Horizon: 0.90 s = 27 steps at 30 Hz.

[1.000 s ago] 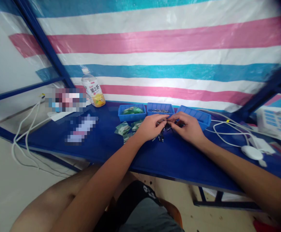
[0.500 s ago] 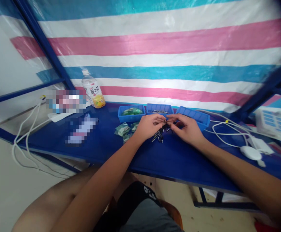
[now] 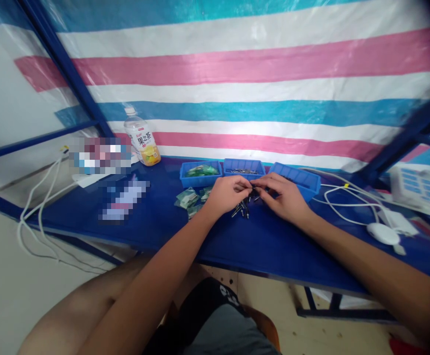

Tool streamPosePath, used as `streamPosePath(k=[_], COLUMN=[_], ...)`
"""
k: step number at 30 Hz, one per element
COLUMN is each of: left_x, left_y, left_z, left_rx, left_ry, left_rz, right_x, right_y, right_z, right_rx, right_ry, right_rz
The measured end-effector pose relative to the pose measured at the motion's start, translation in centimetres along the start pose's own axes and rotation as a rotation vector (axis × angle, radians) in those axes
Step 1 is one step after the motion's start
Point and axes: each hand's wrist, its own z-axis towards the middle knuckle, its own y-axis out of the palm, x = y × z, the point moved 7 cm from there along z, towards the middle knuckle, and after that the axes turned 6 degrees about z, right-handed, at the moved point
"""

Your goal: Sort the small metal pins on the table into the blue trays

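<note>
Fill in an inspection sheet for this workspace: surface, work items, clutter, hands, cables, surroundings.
Surface: blue tabletop, items mostly toward the back.
Work items: slim dark parts with shiny ends; clear packets left of them. Behind: left bin with green packets, middle bin with thin metal pieces, right bin partly hidden.
Clutter: labelled bottle and blurred-out items at left.
Hands: left hand and right hand close together over the dark parts; exact grip too small to tell.
Cables: white cables hanging at left, looping on the tabletop at right.
Surroundings: striped sheet behind, blue frame at both sides.
</note>
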Motion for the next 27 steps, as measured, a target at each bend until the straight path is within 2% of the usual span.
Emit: streamPosePath(k=[10, 17, 27], left_x=[-0.4, -0.2, 0.5], left_y=[0.1, -0.1, -0.6], left_z=[0.1, -0.1, 0.0], left_rx=[-0.006, 0.011, 0.077], left_ry=[-0.023, -0.003, -0.007], left_rz=[-0.014, 0.007, -0.070], right_x=[-0.4, -0.8, 0.6], right_y=[0.1, 0.5, -0.2], right_z=[0.0, 0.1, 0.0], right_rx=[-0.014, -0.095, 0.010], right_ry=[-0.057, -0.043, 0.071], right_rz=[-0.063, 0.007, -0.014])
